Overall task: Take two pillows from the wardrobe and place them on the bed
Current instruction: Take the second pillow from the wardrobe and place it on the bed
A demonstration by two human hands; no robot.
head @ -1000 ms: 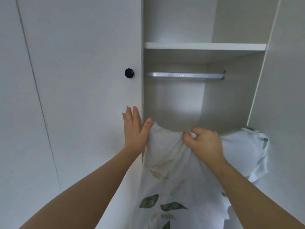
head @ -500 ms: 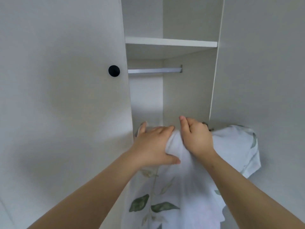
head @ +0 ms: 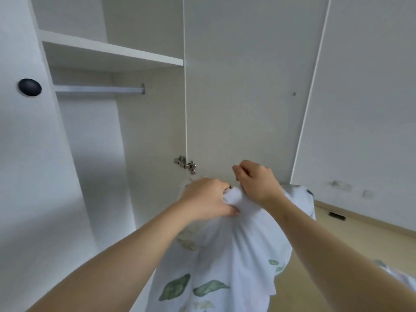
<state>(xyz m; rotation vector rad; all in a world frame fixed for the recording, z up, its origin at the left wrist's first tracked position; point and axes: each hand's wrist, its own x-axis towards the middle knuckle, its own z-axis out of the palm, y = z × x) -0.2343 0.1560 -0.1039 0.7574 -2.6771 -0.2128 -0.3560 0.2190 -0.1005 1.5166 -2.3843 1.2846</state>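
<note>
- pillow (head: 225,255): white case printed with green leaves; hung vertically, fabric bunched at the top edge, gripped there by left hand (head: 206,200) and right hand (head: 256,181); held just outside the wardrobe (head: 146,131).
- wardrobe: white, door opened; shelf (head: 112,52) and hanging rail (head: 96,89) exposed.

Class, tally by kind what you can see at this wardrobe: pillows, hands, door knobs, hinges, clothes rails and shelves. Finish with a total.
Leaf-print pillow: 1
Hands: 2, left hand and right hand, both gripping it
Black door knob: 1
Metal hinge: 1
Clothes rail: 1
Shelf: 1
Total: 7
</note>
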